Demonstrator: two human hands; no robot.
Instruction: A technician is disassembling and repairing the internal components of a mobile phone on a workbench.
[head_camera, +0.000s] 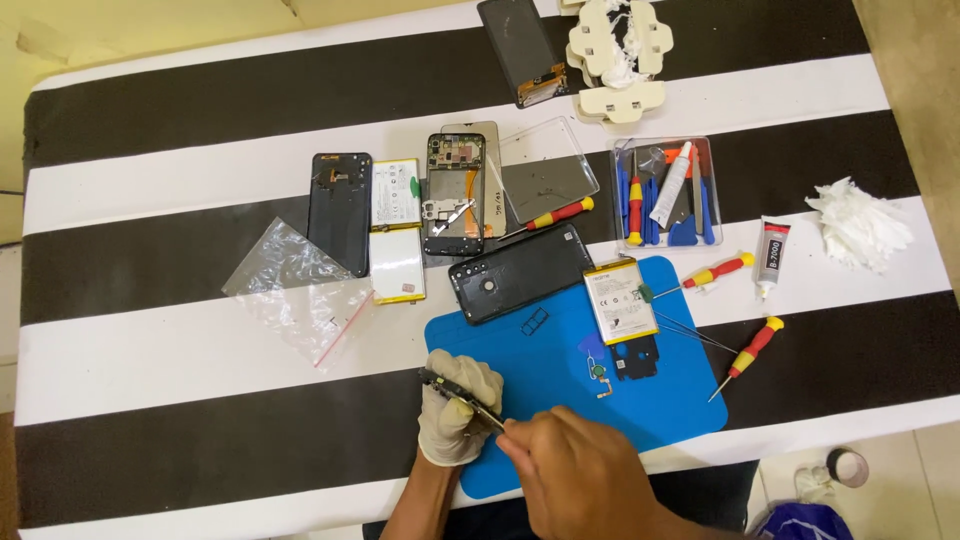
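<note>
Nearest, the gloved left hand (455, 408) holds a small dark circuit board (452, 390), its grip clamped on the part at the near left corner of the blue work mat (690, 400). Just right of it, the bare right hand (575, 470) has its fingers pinched together on a thin tool that touches the board's near end; the tool itself is mostly hidden.

Farther on the mat lie a small black frame piece (634, 357) and a tiny flex part (600, 372), then a battery with a white label and yellow edge (620, 301), and left of it a black back cover (520, 272).

Right of the mat, red-and-yellow screwdrivers (752, 349) lie on the striped tabletop (150, 350), with a white glue tube (770, 256) and crumpled white tissue (858, 224) beyond.

Left, a clear zip bag with a red seal strip (300, 290) lies flat. Behind it sit a black phone frame (340, 212), a second white-labelled battery (396, 230) and an opened phone body (455, 195).

Farther still, a clear tray of blue tools (668, 192), and at the far edge a dark screen panel (522, 50) beside stacked white plugs (615, 55).
</note>
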